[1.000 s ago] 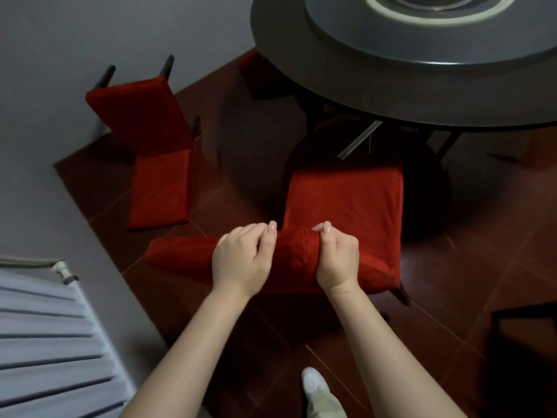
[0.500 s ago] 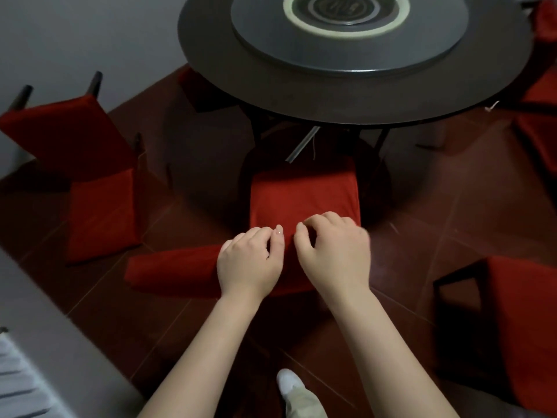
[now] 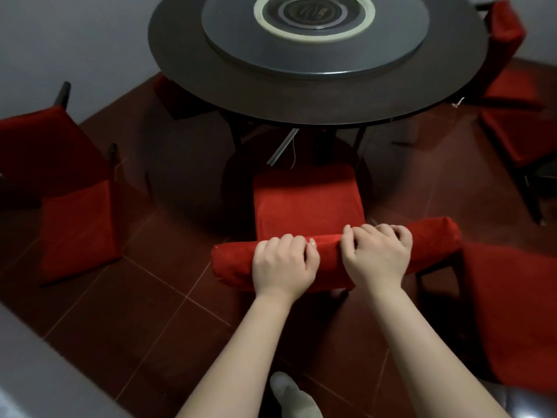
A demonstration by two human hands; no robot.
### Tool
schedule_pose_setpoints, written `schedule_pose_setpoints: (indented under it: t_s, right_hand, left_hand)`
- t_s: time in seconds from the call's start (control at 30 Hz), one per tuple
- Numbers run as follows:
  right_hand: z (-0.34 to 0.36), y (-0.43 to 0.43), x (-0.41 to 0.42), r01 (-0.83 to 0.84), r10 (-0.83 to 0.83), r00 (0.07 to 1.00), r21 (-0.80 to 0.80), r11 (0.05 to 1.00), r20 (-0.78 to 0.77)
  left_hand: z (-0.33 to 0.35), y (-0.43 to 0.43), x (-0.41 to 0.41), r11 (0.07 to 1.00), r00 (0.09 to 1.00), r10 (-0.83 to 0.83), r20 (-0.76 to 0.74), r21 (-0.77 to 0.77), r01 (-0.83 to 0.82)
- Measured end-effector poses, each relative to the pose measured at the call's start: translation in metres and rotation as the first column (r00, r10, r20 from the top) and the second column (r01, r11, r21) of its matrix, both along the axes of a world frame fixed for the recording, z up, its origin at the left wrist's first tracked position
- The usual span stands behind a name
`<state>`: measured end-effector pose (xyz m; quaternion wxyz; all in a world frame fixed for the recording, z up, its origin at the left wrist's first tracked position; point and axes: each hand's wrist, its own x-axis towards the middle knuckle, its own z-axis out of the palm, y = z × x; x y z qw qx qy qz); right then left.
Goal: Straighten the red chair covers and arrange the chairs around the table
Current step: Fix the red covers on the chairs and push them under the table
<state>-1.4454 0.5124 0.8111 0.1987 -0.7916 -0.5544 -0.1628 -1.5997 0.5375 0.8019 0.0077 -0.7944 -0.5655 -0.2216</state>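
Left hand (image 3: 284, 263) and right hand (image 3: 376, 254) sit side by side on the backrest top, fingers curled over the red chair cover (image 3: 434, 236), a grip suited to steering the chair. Its seat (image 3: 307, 203) faces the round table (image 3: 211, 95), close in; cover appears smooth there

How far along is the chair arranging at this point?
Done: the middle chair faces the table, seat near its edge. In hand: left hand and right hand grip its red-covered backrest. Remaining: the left chair stands well off the table, angled; the near-right chair also sits back.
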Motion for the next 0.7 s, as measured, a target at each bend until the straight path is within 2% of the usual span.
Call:
schedule_pose_setpoints:
  t_s: [0.17,0.27,0.37,0.57,0.7]
  right_hand:
    - [-0.01,-0.016,0.047,0.099,-0.1,0.995,-0.048,0.994,-0.025]
    - [-0.013,-0.018,0.048,0.091,-0.092,0.996,-0.069,0.993,-0.011]
    - [-0.011,-0.009,0.037,0.098,-0.106,0.992,-0.117,0.988,-0.066]
    - [-0.004,-0.014,0.035,0.072,-0.09,0.993,-0.229,0.971,-0.07]
    - [0.012,-0.008,0.031,0.023,-0.074,0.994,-0.497,0.867,-0.083]
  left_hand:
    - [-0.002,-0.006,0.05,0.997,0.993,-0.083,-0.081,0.0,0.084]
    - [-0.008,-0.004,0.05,0.994,0.99,-0.099,-0.105,0.025,0.102]
    - [-0.008,0.003,0.04,0.994,0.988,-0.101,-0.116,0.03,0.106]
    - [0.01,0.0,0.039,0.979,0.981,-0.131,-0.146,-0.174,0.105]
    - [0.022,-0.001,0.02,0.918,0.947,-0.279,-0.158,-0.332,0.216]
